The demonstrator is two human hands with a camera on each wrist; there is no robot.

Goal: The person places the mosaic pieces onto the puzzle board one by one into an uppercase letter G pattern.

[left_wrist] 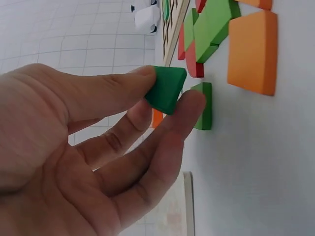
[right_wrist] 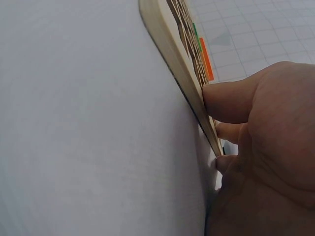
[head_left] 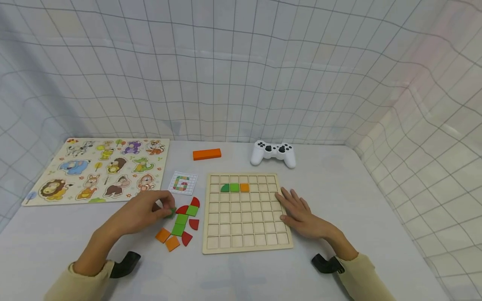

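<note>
My left hand [head_left: 144, 212] pinches a dark green tile [left_wrist: 167, 88] between thumb and fingers, slightly above the table in the left wrist view. That tile appears to have one curved edge. Another green tile [left_wrist: 206, 105] lies just beyond the fingertips. Right of this hand, light green tiles [head_left: 182, 219], red quarter-round tiles [head_left: 193, 224] and orange square tiles [head_left: 172, 243] lie loose. My right hand [head_left: 303, 215] rests on the right edge of a wooden grid board [head_left: 248, 251], fingers extended. In the board's second row sit a dark green quarter-round, a light green square and an orange square.
A small pattern card [head_left: 192, 188] lies behind the loose tiles. An animal puzzle board [head_left: 90, 175] occupies the back left. An orange block [head_left: 207, 154] and a white game controller [head_left: 273, 152] lie at the back, before a grid-patterned white wall [head_left: 233, 83].
</note>
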